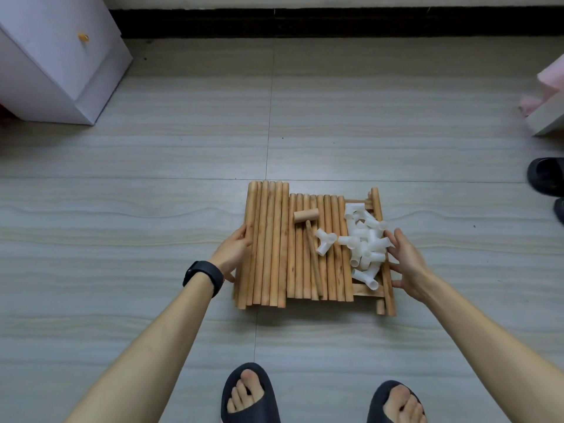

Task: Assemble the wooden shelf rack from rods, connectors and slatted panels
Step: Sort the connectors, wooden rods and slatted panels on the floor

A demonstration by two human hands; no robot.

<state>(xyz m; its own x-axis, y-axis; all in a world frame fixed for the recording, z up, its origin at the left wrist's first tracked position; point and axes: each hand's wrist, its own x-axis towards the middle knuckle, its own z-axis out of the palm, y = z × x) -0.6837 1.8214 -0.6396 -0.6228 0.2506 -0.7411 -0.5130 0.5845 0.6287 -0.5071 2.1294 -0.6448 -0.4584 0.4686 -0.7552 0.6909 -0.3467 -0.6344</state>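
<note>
Slippered feet nearest; left grip clasps rods at edge; right grip spread open, touching slatted panel beside connectors.

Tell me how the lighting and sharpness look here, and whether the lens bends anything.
Head view: soft, even light, only faint shadows beside the wooden rods. Head view: the white connectors are bright enough to lose edge detail. Head view: floor seams bow slightly and forearms look stretched, a wide-angle effect; the pink object at the right edge is blurred.
</note>
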